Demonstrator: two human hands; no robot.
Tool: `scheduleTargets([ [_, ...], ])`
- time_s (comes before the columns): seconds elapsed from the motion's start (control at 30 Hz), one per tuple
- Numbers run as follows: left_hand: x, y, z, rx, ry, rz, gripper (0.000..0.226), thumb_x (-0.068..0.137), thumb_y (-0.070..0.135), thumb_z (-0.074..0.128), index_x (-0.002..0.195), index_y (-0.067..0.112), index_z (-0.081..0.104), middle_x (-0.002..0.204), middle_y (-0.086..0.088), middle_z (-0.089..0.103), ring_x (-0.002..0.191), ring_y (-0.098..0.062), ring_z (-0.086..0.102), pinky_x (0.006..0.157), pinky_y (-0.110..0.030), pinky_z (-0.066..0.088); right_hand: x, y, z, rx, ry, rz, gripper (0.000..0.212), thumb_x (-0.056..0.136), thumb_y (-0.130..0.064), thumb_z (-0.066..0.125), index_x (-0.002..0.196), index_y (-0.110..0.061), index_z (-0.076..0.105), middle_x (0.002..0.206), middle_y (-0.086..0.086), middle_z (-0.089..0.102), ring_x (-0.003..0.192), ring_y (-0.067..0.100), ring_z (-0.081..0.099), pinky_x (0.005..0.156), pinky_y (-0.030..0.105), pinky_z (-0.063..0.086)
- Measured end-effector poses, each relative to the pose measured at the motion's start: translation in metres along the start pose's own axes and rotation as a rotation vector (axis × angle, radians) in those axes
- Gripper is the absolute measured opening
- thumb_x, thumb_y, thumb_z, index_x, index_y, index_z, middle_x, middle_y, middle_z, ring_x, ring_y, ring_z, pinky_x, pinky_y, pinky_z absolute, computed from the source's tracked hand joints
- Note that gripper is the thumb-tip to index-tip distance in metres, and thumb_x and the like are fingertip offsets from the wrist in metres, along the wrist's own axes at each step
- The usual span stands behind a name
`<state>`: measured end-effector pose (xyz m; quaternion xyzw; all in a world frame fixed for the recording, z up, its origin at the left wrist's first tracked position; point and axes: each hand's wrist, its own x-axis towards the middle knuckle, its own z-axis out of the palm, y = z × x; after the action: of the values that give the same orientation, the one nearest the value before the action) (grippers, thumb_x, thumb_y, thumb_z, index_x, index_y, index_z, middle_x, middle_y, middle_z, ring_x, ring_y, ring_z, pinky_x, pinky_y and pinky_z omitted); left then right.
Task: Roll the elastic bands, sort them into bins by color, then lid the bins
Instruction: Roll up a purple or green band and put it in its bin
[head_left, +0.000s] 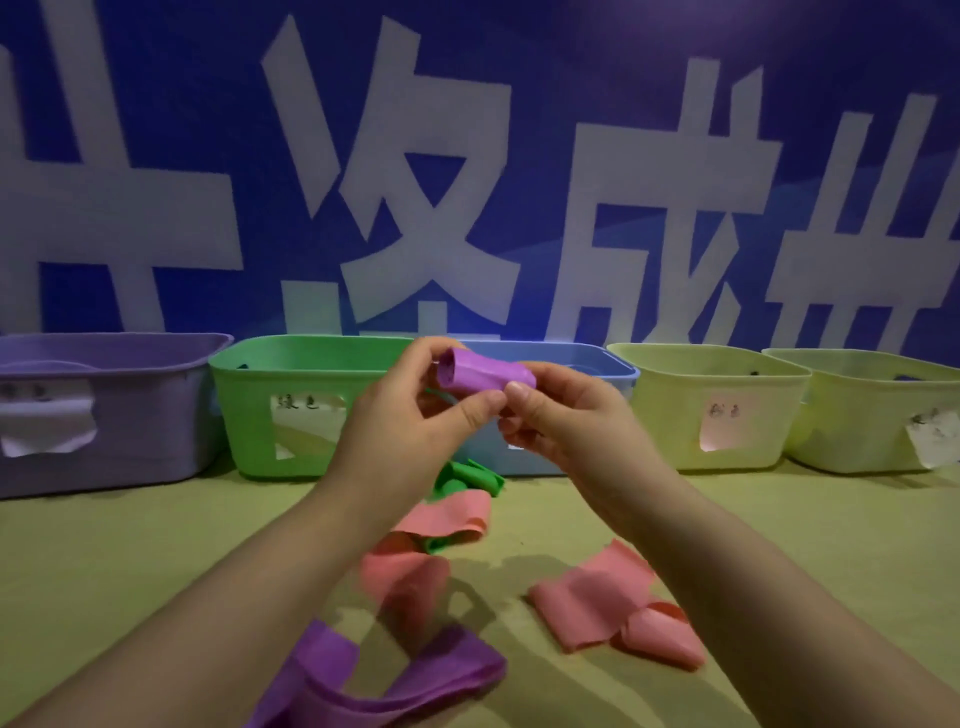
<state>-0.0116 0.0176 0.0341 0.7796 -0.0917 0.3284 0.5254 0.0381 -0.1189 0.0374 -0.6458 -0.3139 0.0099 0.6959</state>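
Head view. The hands cover most of the blue bin (589, 364), so only its rim and a strip of wall show. The purple bin (104, 410) is cut by the left frame edge and the end yellow bin (872, 410) by the right. No bin interior is visible from this angle, so contents cannot be told. The paper labels on the bin fronts are too blurred to read. The green band (467, 478) is partly behind the left forearm. The purple band (395, 680) at the bottom runs out of frame.

The purple roll (480, 371) is a short, fat tube, slightly creased, with its open end facing the camera on the left. It is held in the air in front of the blue bin, above the table (130, 561). The left hand (410, 415) has its grip closed on the roll's left end, thumb under and fingers over. The right hand (566, 415) pinches the right end.

Five bins stand in a row at the back of the table against a blue banner (519, 130): purple, green bin (291, 400), blue, yellow bin (717, 405), end yellow. All are lidless.

Loose pink bands (597, 603) lie unrolled on the table, some near the green band and some to the right.
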Motion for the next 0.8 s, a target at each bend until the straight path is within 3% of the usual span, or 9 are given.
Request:
scheduleTargets([
  [0.1,0.0,0.0,-0.045,-0.05,0.012,-0.003,0.022,0.079,0.02,0.066,0.094,0.03,0.055,0.094,0.004,0.066,0.082,-0.008,0.062,0.068,-0.024,0.051,0.012,-0.007,0.04,-0.052,-0.061,-0.038,0.013,0.09,-0.011,0.055,0.093,-0.021,0.063,0.077,-0.003,0.063,0.066,0.005,0.057,0.073,0.022,0.051],
  [0.17,-0.004,-0.003,-0.08,-0.056,0.04,-0.017,0.022,0.081,0.013,0.064,0.096,0.028,0.056,0.094,0.002,0.065,0.081,-0.008,0.062,0.064,-0.019,0.051,0.024,-0.008,0.075,-0.065,-0.1,-0.052,0.012,0.09,-0.011,0.056,0.097,-0.018,0.063,0.078,-0.004,0.062,0.064,0.004,0.056,0.07,0.018,0.05],
  [0.27,-0.01,-0.012,-0.141,-0.012,0.116,-0.062,0.024,0.082,0.008,0.064,0.096,0.026,0.058,0.094,0.004,0.066,0.085,-0.007,0.063,0.071,-0.021,0.053,0.04,-0.008,0.137,-0.085,-0.17,-0.071,0.013,0.089,-0.01,0.057,0.098,-0.018,0.061,0.078,-0.004,0.062,0.066,0.005,0.055,0.068,0.018,0.049],
  [0.5,-0.019,-0.042,-0.257,0.201,0.21,-0.181,0.028,0.081,0.008,0.067,0.099,0.028,0.057,0.097,0.008,0.067,0.089,-0.005,0.063,0.07,-0.018,0.05,0.071,0.013,0.258,-0.119,-0.259,-0.076,0.013,0.089,-0.011,0.059,0.092,-0.023,0.058,0.079,-0.003,0.062,0.072,0.011,0.056,0.076,0.031,0.049],
  [0.63,-0.01,-0.063,-0.3,0.376,0.233,-0.21,0.027,0.079,0.014,0.07,0.095,0.032,0.059,0.094,0.012,0.064,0.088,-0.006,0.062,0.075,-0.027,0.053,0.098,0.03,0.298,-0.237,-0.266,-0.134,0.022,0.089,-0.017,0.06,0.11,-0.019,0.06,0.087,-0.007,0.063,0.078,0.007,0.058,0.075,0.023,0.048],
  [0.7,0.0,-0.076,-0.314,0.536,0.258,-0.201,0.025,0.079,0.018,0.07,0.095,0.033,0.058,0.093,0.017,0.058,0.086,-0.004,0.059,0.072,-0.024,0.051,0.114,0.038,0.311,-0.333,-0.237,-0.182,0.03,0.087,-0.021,0.062,0.117,-0.021,0.058,0.091,-0.01,0.06,0.081,0.001,0.057,0.076,0.016,0.045],
  [0.8,0.015,-0.098,-0.322,0.695,0.392,-0.216,0.031,0.085,0.016,0.062,0.114,0.026,0.057,0.092,0.012,0.054,0.082,-0.007,0.056,0.066,-0.019,0.043,0.14,0.047,0.322,-0.469,-0.172,-0.218,0.028,0.088,-0.023,0.061,0.115,-0.025,0.056,0.092,-0.011,0.058,0.076,0.0,0.054,0.073,0.019,0.044],
])
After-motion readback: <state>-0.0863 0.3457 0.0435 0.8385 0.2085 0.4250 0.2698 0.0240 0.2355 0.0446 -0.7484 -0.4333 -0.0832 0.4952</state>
